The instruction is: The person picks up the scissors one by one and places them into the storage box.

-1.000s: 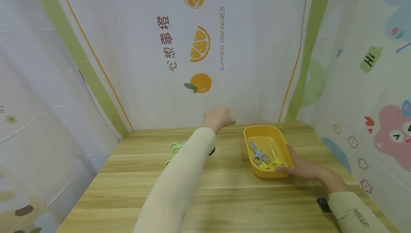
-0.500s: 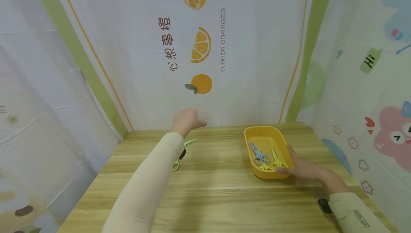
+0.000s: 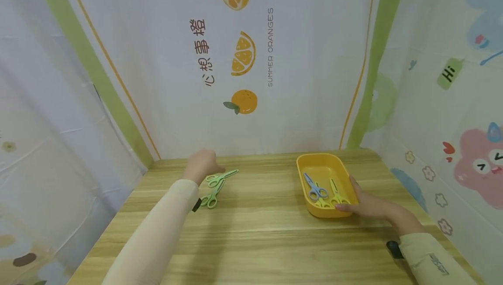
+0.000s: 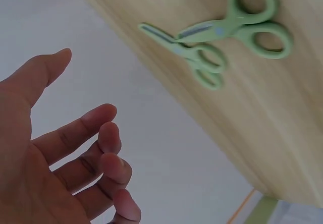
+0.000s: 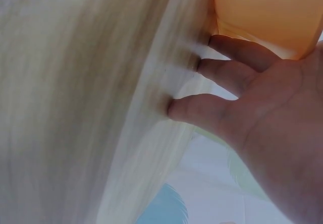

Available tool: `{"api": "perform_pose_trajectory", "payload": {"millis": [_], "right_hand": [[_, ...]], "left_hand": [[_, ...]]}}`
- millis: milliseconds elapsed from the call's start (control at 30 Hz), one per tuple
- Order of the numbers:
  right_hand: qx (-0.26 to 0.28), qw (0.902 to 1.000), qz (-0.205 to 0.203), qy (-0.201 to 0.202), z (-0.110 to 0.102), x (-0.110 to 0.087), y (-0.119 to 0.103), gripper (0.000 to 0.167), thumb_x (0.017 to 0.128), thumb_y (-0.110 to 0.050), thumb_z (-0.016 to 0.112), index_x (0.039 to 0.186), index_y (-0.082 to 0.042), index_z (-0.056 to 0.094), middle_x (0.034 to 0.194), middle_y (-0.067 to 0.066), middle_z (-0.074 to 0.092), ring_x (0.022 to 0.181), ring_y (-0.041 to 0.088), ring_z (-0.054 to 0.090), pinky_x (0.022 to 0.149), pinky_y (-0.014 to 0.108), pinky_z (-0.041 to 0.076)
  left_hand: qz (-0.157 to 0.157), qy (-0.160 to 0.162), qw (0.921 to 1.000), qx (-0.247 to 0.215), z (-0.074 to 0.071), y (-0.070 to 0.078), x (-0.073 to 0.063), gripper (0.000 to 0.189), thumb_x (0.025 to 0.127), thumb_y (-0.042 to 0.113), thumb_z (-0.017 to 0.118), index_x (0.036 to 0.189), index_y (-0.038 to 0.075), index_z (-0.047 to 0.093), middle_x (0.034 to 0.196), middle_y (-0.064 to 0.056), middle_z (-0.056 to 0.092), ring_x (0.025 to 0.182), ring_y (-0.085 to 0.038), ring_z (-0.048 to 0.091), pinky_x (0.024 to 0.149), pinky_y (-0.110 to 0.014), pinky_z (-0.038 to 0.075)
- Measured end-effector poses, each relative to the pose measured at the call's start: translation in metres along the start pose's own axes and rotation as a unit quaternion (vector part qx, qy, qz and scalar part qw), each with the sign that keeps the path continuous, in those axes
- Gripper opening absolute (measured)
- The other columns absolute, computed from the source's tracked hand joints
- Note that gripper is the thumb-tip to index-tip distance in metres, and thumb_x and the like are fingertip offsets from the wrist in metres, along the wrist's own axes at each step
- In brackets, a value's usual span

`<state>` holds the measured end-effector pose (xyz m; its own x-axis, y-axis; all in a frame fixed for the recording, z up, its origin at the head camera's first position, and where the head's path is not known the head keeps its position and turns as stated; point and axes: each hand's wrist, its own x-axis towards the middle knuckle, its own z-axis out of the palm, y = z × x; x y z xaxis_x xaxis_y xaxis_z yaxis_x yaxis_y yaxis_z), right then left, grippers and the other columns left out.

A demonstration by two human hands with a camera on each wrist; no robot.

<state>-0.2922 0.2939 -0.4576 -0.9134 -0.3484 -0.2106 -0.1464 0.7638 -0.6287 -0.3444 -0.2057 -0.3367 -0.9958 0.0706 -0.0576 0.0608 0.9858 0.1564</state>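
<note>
My left hand (image 3: 201,165) hovers over the table's far left, beside two green scissors (image 3: 229,174) that lie partly crossed. In the left wrist view its fingers (image 4: 83,173) are loosely bent, thumb apart, holding nothing; the scissors (image 4: 234,26) lie apart from them. My right hand (image 3: 369,204) holds a yellow bin (image 3: 328,213) at its near right corner, thumb on the near rim and fingers along the right side. Some of its fingertips (image 5: 184,107) touch the table in the right wrist view. Inside the bin are blue scissors (image 3: 312,183) and two yellow scissors (image 3: 334,187), one partly under the blue.
A wood-grain table (image 3: 255,241) spreads beneath both hands. White printed curtains (image 3: 298,115) rise behind its far edge and along both sides. A dark strap piece (image 3: 394,250) shows near the right sleeve.
My left hand has moved left and lowered, from the far middle of the table to beside the green scissors, uncovering more of them. The right hand and bin stay in place.
</note>
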Motion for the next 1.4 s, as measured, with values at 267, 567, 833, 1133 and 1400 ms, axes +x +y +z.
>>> {"api": "perform_pose_trajectory", "payload": {"millis": [267,567,833,1133,1400], "right_hand": [[-0.016,0.9998,0.009,0.002,-0.002,-0.003,-0.002,0.133,0.097,-0.062,0.068,0.160,0.007,-0.026,0.163,0.051,0.004,0.151,0.068,0.021,0.118,0.077,0.030],[0.002,1.0000,0.004,-0.004,-0.002,0.001,-0.002,0.133,0.097,-0.060,0.069,0.160,0.006,-0.028,0.165,0.050,0.001,0.153,0.067,0.018,0.119,0.078,0.028],[-0.004,1.0000,0.003,-0.003,-0.002,0.001,-0.001,0.132,0.097,-0.060,0.068,0.160,0.006,-0.027,0.165,0.049,0.003,0.153,0.067,0.020,0.118,0.078,0.030],[0.007,1.0000,0.003,-0.005,-0.001,0.000,-0.004,0.132,0.097,-0.059,0.069,0.160,0.005,-0.028,0.166,0.048,0.000,0.154,0.066,0.017,0.119,0.078,0.027],[0.008,1.0000,0.002,-0.004,-0.001,-0.001,-0.004,0.132,0.097,-0.060,0.069,0.160,0.006,-0.027,0.166,0.048,0.001,0.153,0.067,0.017,0.119,0.078,0.027]], "left_hand": [[-0.014,-0.026,0.9995,-0.012,0.035,-0.034,-0.016,0.033,0.091,0.036,0.083,0.090,0.009,0.064,0.088,-0.003,0.067,0.082,-0.021,0.062,0.076,-0.044,0.055],[-0.022,-0.025,0.9986,-0.041,0.062,-0.058,-0.022,0.040,0.090,0.038,0.084,0.079,0.013,0.055,0.075,0.001,0.051,0.069,-0.017,0.047,0.060,-0.033,0.041],[-0.032,-0.033,0.9982,-0.039,0.075,-0.056,-0.022,0.050,0.087,0.051,0.084,0.072,0.016,0.053,0.076,0.001,0.053,0.069,-0.017,0.048,0.059,-0.033,0.042],[-0.032,-0.044,0.9968,-0.058,0.085,-0.059,-0.024,0.049,0.087,0.046,0.087,0.076,0.014,0.052,0.074,0.001,0.044,0.069,-0.017,0.044,0.059,-0.031,0.037],[-0.042,-0.061,0.9953,-0.063,0.092,-0.065,-0.023,0.045,0.089,0.047,0.085,0.086,0.012,0.057,0.078,-0.002,0.054,0.069,-0.017,0.050,0.060,-0.030,0.041]]}}
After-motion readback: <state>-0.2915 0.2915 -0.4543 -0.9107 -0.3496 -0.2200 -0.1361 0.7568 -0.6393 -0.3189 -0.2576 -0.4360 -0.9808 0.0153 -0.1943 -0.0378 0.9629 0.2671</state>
